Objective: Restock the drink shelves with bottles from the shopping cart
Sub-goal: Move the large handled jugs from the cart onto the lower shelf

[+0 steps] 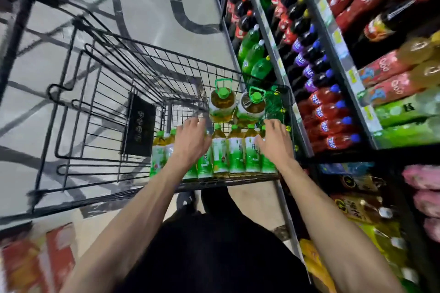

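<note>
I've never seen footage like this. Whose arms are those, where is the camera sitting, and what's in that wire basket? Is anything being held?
There is no machine here. These are a person's own two bare arms, filmed by a single wide-angle camera worn on the head and looking forward and down. That lens is why the edges look bent.

The left hand and the right hand reach into a black wire shopping cart. Their fingers are spread over a row of green-labelled tea bottles. Neither hand grips anything, and I cannot tell whether they touch the caps.

Behind the row stand two larger jugs with green caps and handles. Along the right run the drink shelves, packed with red, purple and green bottles.
</note>
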